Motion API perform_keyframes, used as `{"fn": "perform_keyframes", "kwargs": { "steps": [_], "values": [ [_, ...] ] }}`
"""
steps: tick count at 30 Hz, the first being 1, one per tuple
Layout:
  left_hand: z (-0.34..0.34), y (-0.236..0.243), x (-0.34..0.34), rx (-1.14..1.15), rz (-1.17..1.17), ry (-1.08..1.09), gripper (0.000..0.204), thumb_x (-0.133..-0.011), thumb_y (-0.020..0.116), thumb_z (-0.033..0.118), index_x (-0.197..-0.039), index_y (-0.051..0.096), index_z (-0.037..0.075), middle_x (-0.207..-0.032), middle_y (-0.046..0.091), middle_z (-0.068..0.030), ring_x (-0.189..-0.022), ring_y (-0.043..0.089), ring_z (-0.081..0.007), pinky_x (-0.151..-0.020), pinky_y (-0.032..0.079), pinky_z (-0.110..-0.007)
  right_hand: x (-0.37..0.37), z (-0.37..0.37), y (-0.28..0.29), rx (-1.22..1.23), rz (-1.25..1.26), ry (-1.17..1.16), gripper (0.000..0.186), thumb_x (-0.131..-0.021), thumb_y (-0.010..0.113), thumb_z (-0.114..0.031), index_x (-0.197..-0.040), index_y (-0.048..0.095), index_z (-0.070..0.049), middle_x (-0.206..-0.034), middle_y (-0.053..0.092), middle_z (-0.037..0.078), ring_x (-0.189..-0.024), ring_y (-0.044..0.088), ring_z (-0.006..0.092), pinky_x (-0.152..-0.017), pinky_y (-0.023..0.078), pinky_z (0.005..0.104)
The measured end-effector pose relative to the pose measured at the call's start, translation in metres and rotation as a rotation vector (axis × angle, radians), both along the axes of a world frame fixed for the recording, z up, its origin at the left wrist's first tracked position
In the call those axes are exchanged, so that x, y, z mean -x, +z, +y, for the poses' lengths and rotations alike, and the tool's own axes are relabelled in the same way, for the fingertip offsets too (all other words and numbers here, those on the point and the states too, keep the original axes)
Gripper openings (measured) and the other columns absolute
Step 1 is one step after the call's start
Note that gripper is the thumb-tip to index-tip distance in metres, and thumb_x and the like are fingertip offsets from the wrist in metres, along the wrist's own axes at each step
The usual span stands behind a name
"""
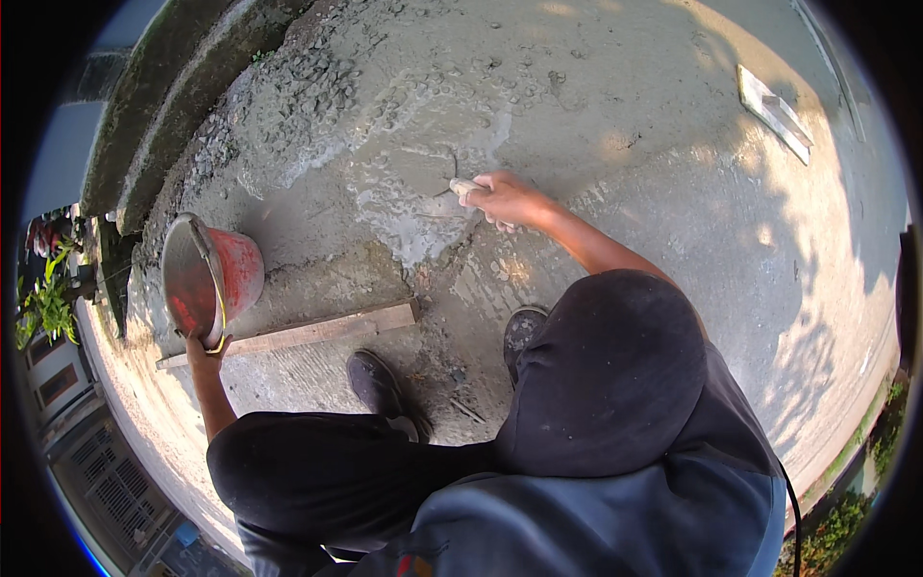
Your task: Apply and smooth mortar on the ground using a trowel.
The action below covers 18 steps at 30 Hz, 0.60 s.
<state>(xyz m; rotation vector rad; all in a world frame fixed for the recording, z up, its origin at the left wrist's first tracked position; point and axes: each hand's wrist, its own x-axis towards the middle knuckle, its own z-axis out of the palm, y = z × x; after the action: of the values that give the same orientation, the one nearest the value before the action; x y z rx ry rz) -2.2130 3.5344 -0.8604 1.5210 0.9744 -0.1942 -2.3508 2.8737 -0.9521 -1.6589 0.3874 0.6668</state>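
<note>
So the biggest thing here is the wet grey cement [399,216] spread on the ground ahead of the person. Next is the red bucket [240,274] on the left: its inside is smeared grey with red showing through, and can't tell if it's upright or a bit tipped. A wooden plank [308,335] lies just beside it, and a pale float [775,113] sits far right. Hands are well apart: left hand [201,352] clamped on the bucket's rim, right hand [508,200] wrapped round the trowel [465,187] handle, over the cement.
</note>
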Motion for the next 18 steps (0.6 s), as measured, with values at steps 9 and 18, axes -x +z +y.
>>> {"fn": "perform_keyframes", "kwargs": {
  "steps": [9, 18],
  "values": [
    [-0.013, -0.003, -0.001, -0.017, -0.021, -0.043, 0.043, -0.087, 0.050, 0.023, -0.126, 0.043, 0.006, -0.120, 0.051, -0.0168, -0.107, 0.053, -0.0368, -0.082, 0.051, -0.059, -0.009, -0.007, 0.015, 0.063, -0.084, -0.070, 0.037, -0.088, 0.057, -0.029, -0.110, 0.057, 0.002, -0.063, 0.052, 0.004, -0.046, 0.052, 0.0130, -0.042, 0.042, 0.0305],
    [-0.024, 0.001, -0.001, -0.071, 0.018, -0.022, 0.042, -0.087, 0.048, 0.023, -0.124, 0.044, 0.004, -0.119, 0.051, -0.0154, -0.104, 0.054, -0.0351, -0.082, 0.051, -0.058, -0.091, 0.030, -0.022, -0.189, -0.064, -0.230, 0.030, -0.089, 0.056, -0.024, -0.099, 0.056, 0.005, -0.064, 0.053, 0.006, -0.049, 0.052, 0.0140, -0.041, 0.042, 0.0314]
  ]
}}
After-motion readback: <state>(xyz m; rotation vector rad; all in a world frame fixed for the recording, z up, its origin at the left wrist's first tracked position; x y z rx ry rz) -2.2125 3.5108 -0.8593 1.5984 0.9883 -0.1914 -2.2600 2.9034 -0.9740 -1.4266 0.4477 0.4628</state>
